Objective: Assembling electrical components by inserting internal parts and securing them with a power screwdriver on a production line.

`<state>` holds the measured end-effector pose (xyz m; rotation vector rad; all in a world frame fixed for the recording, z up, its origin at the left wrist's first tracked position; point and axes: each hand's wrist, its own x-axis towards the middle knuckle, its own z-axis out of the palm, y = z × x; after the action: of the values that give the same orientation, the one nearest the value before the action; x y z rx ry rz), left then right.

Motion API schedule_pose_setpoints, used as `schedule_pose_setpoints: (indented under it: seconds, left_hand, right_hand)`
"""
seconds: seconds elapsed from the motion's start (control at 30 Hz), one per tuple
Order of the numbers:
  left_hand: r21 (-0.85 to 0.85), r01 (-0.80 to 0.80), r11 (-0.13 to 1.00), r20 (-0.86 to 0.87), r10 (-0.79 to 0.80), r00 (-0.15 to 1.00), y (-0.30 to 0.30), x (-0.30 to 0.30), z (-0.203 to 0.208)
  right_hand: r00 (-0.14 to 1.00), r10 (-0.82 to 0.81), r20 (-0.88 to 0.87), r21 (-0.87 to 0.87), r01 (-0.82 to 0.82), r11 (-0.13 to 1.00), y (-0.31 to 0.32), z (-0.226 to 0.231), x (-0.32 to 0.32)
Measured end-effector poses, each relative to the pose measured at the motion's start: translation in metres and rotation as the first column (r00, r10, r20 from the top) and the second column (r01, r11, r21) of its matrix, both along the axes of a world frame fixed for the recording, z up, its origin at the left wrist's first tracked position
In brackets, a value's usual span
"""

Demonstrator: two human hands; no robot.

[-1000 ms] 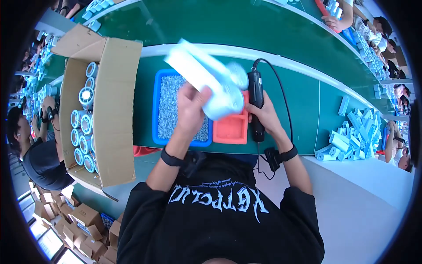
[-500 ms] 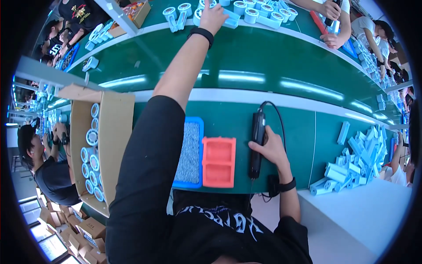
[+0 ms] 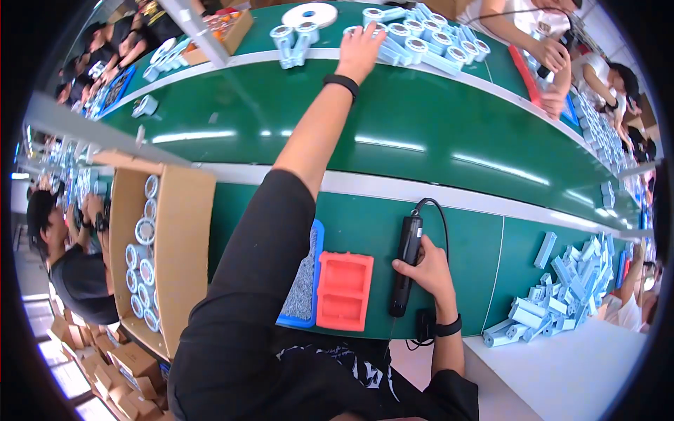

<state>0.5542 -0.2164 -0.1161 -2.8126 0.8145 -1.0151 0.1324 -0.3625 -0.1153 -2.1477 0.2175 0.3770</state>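
My left hand (image 3: 359, 50) stretches across to the far side of the green bench. Its fingers are apart over the near edge of a group of light blue plastic parts with round ends (image 3: 415, 46), touching or just above one; the fingers partly hide that part. In my right hand (image 3: 430, 272) is a black electric screwdriver (image 3: 406, 263), which stands roughly upright in view, its cord looping from the top end. Left of it lie a red two-compartment tray (image 3: 344, 291) and a blue tray (image 3: 317, 281) of small metal screws, the latter partly covered by my left sleeve.
A cardboard box (image 3: 184, 259) of round-ended parts stands at the left. Light blue plastic pieces (image 3: 554, 295) are heaped at the right, by a white surface (image 3: 562, 372). A raised pale rail (image 3: 477, 200) crosses the bench. Co-workers sit across and at both sides.
My left hand has shifted slightly right and down in view among the far parts. The whole view has tilted up, showing a white disc at the back. The right hand still grips the screwdriver.
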Motion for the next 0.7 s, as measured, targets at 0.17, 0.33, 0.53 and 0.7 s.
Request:
schedule_pose_setpoints:
  seconds: [0.17, 0.33, 0.53, 0.7]
  left_hand:
    - [-0.473, -0.051, 0.880, -0.312, -0.113, 0.943, 0.037, -0.156, 0.080]
    - [-0.557, -0.146, 0.817, -0.612, -0.286, 0.737, 0.136, -0.401, 0.151]
    - [-0.642, 0.184, 0.744, -0.692, -0.666, 0.277, 0.272, -0.590, 0.101]
    - [-0.640, -0.353, 0.682, -0.636, -0.212, 0.742, 0.393, -0.671, 0.227]
  right_hand:
    - [0.989, 0.090, -0.122, -0.379, -0.130, 0.916, -0.003, 0.011, 0.009]
    - [0.896, 0.443, 0.034, -0.481, -0.374, 0.793, -0.011, 0.094, 0.027]
    - [0.584, 0.758, 0.291, -0.244, -0.721, 0.649, 0.139, 0.226, 0.027]
    - [0.077, 0.947, 0.311, -0.574, -0.779, 0.252, 0.263, 0.223, 0.046]
